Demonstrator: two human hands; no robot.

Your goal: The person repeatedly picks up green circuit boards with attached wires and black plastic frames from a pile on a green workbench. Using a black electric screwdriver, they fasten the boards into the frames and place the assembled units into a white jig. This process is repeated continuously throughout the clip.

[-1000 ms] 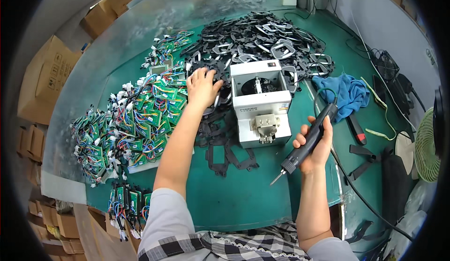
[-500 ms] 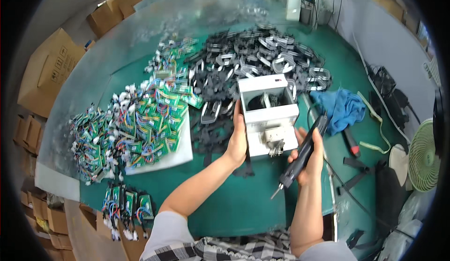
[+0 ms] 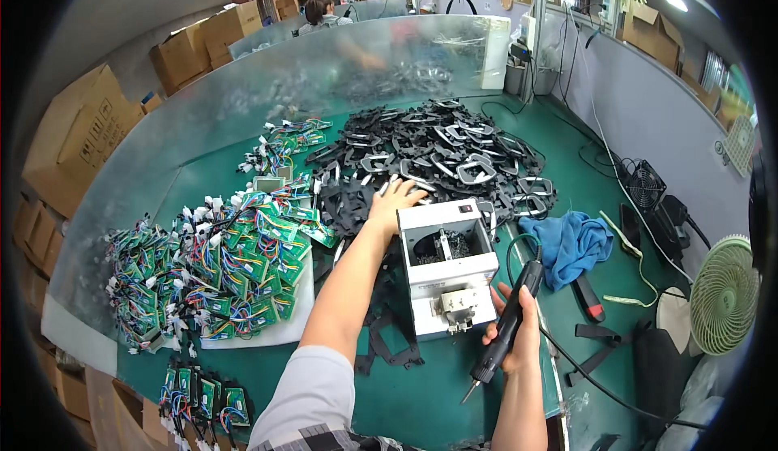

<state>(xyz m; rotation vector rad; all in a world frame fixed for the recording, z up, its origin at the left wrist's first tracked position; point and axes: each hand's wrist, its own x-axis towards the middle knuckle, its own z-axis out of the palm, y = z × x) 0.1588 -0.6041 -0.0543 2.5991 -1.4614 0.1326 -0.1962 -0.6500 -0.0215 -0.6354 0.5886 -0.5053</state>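
Left hand (image 3: 395, 200) fingers spread, resting on black plastic frames (image 3: 438, 147) at frame centre. Right hand (image 3: 515, 329) clamped on electric screwdriver (image 3: 502, 333), lower right, beside white screw feeder (image 3: 446, 277)

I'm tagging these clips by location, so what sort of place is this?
Most likely an electronics assembly workshop. A heap of green circuit boards with coloured wires and a pile of black plastic frames cover the bench, and the right hand holds a corded electric screwdriver.
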